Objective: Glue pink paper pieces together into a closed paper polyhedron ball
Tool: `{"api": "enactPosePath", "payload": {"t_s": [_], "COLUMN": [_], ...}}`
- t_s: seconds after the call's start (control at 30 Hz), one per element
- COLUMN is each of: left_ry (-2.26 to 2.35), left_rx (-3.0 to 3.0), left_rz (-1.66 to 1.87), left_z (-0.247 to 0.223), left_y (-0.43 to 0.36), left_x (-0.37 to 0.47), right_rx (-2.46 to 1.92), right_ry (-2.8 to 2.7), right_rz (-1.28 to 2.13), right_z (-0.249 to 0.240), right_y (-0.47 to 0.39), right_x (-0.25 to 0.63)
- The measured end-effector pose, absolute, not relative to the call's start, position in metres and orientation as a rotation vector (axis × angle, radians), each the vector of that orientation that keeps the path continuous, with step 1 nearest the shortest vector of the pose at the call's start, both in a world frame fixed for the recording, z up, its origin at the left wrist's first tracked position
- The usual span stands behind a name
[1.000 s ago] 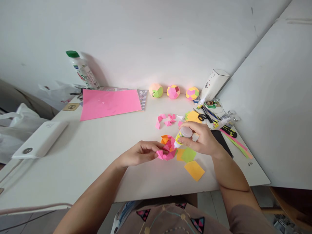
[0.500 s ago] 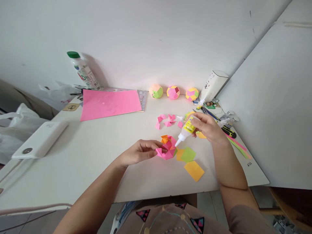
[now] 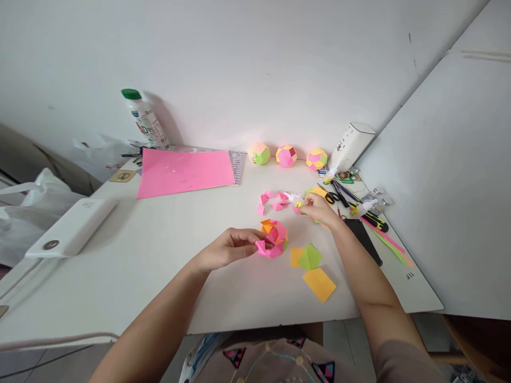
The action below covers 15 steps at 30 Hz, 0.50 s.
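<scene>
My left hand pinches the near left edge of a half-built folded-paper ball, mostly pink with orange and some green. Beyond it, my right hand is closed on a small white glue bottle with a yellow label, lying low with its nozzle pointing left. Small folded pink pieces are left of the bottle. To the right of the ball lie a green paper square and an orange paper piece.
Three finished paper balls line the wall. A pink sheet and a green-capped bottle stand back left, a white power strip further left. Scissors, a black phone-like slab and a cutter lie right.
My right hand has moved the glue bottle away from the paper ball, back toward the small pink pieces, and lowered it. My left hand still holds the ball.
</scene>
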<state>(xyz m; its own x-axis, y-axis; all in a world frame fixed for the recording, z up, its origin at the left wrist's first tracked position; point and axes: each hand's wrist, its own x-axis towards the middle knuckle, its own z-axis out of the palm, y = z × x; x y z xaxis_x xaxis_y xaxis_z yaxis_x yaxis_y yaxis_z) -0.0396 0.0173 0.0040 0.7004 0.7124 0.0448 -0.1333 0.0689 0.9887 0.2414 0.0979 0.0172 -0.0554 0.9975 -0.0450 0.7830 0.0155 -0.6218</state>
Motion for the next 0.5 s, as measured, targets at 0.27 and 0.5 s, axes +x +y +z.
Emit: {"api": "enactPosePath", "payload": {"t_s": [0.27, 0.5], "left_ry": [0.531, 0.547], "left_rx": [1.347, 1.341], "left_rz": [0.668, 0.636], "left_z": [0.002, 0.0], "left_y": [0.018, 0.018], "left_x": [-0.04, -0.04], "right_rx": [-1.983, -2.11], "right_ry": [-2.086, -2.306], "right_rz": [0.362, 0.163], "right_z": [-0.005, 0.011], "right_y": [0.092, 0.078], "right_x": [0.219, 0.213]}}
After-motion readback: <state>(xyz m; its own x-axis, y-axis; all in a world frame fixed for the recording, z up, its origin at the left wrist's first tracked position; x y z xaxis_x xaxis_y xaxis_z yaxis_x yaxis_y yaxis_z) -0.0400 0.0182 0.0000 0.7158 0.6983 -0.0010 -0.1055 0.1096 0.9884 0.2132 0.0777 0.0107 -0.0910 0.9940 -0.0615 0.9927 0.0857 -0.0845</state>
